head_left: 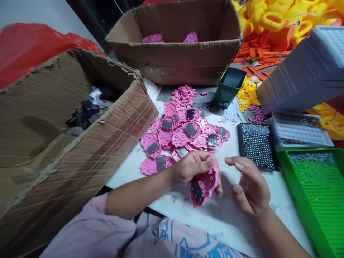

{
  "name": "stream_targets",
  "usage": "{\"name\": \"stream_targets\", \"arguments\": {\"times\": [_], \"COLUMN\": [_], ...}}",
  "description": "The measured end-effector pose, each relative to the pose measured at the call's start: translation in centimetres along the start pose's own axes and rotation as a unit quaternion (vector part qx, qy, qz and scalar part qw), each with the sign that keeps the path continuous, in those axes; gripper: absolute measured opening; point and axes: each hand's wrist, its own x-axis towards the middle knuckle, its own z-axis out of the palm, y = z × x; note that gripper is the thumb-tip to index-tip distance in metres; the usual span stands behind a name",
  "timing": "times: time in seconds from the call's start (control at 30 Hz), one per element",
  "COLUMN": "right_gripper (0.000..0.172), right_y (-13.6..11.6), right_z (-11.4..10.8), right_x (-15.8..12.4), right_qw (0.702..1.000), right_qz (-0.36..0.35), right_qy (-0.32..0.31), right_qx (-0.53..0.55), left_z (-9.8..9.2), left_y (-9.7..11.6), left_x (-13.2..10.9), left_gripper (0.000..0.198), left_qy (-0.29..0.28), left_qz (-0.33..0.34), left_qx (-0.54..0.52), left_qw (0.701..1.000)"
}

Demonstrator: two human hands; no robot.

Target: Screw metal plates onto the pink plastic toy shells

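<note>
My left hand (197, 166) is closed around a pink plastic shell (208, 182), thumb on the near side, holding it tilted above the white table. A dark rectangular plate (197, 191) sits in the shell's lower end. To the right, my right hand (248, 184) is raised with fingers apart and nothing in them. Just beyond my left hand lies a heap of similar pink shells (182, 135), many bearing dark or silvery plates. A small pile of little pink parts (184, 96) is behind that heap.
Left stands a cardboard box (129, 118) holding dark plates (88, 111); another cardboard box (174, 61) is at the back. A dark green cup (228, 89), black screw tray (256, 147) and green tray (317, 193) line the right, with yellow parts (247, 94) farther back.
</note>
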Motion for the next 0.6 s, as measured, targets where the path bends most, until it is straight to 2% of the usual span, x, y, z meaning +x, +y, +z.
{"name": "stream_targets", "arguments": {"times": [0.27,0.43,0.53,0.6], "right_gripper": [0.04,0.04,0.042,0.045], "right_y": [-0.57,-0.4,-0.24,-0.23], "right_z": [-0.29,-0.33,-0.35,-0.31], "right_x": [0.93,0.96,0.79,0.61], "right_qw": [0.996,0.997,0.997,0.997], "right_qz": [-0.022,-0.024,-0.027,-0.027], "right_qy": [-0.051,-0.052,-0.053,-0.037], "right_qx": [-0.074,-0.059,-0.053,-0.056], "left_z": [-0.32,-0.13,0.2,0.54], "left_y": [0.33,0.3,0.21,0.14], "left_x": [-0.2,0.14,0.34,0.51], "left_gripper": [0.04,0.041,0.041,0.042], "left_qy": [-0.003,0.038,0.053,0.083], "left_qz": [-0.046,-0.064,-0.059,-0.047], "left_qx": [0.008,-0.016,-0.028,-0.016], "left_qw": [0.999,0.997,0.997,0.995]}}
